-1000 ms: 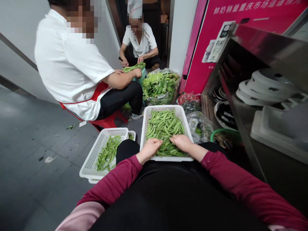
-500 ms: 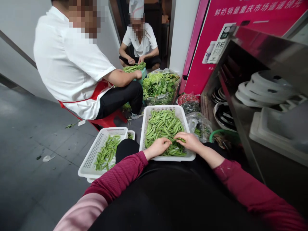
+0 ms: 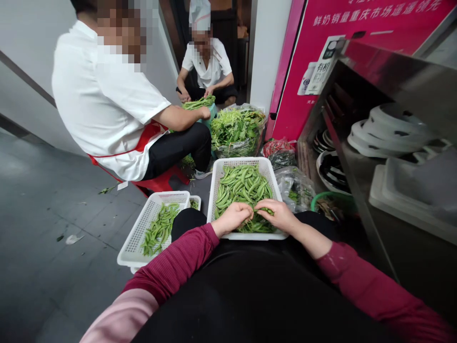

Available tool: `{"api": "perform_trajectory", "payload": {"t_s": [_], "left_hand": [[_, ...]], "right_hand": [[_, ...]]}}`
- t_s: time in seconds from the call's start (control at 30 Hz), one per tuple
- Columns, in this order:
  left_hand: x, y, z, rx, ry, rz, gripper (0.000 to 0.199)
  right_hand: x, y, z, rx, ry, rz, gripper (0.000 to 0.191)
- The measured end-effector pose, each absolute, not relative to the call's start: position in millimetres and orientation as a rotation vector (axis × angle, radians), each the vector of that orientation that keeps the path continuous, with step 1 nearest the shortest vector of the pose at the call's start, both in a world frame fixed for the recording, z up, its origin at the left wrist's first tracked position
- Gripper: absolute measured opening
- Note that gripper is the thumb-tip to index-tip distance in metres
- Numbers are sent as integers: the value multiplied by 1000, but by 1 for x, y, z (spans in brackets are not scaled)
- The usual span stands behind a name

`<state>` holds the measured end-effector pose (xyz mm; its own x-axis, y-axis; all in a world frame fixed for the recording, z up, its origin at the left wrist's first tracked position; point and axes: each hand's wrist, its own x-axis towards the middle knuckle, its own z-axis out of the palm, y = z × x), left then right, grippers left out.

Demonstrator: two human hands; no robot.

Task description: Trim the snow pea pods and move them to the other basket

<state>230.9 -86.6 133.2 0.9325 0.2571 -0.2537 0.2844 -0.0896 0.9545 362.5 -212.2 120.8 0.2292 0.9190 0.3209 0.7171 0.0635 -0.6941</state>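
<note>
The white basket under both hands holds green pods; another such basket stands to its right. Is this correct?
The side is wrong: in the head view, the second basket stands to the left. The first basket, under the left hand and right hand, does hold green pods.

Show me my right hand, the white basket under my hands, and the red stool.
Right hand [image 3: 281, 216]: head view, back of the hand.
White basket [image 3: 240, 161]: head view, far rim.
Red stool [image 3: 162, 182]: head view, its side below the seated person.
</note>
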Motion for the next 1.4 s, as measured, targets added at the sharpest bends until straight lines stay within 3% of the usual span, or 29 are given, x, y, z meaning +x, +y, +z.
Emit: {"api": "perform_trajectory", "payload": {"t_s": [0.23,0.37,0.57,0.73,0.83,0.93,1.03,1.13,1.23,1.4], "left_hand": [[225,-75,107,1796,796,27,21],[222,-77,118,1789,653,29,34],[226,-90,141,1695,381,-133,35],[224,-88,140,1775,402,-145,34],[223,-83,138,1945,378,-164,28],[223,-76,143,2136,320,-217,23],[223,-71,153,2371,210,-281,18],[225,-71,166,2515,153,-311,16],[228,-77,174,2572,77,-223,16],[232,-87,168,2447,242,224,26]], "right_hand": [[361,-218,113,-1416,-600,577,22],[358,-215,111,-1292,-543,684,22],[355,-213,111,-1250,-493,686,24],[353,-216,107,-1329,-510,719,24],[356,-220,106,-1664,-651,659,29],[362,-227,112,-2140,-996,251,38],[364,-231,127,-2257,-1498,-49,42],[361,-225,144,-2129,-1945,68,37],[356,-213,155,-2041,-2053,231,20],[346,-202,146,-1893,-1336,439,9]]}}
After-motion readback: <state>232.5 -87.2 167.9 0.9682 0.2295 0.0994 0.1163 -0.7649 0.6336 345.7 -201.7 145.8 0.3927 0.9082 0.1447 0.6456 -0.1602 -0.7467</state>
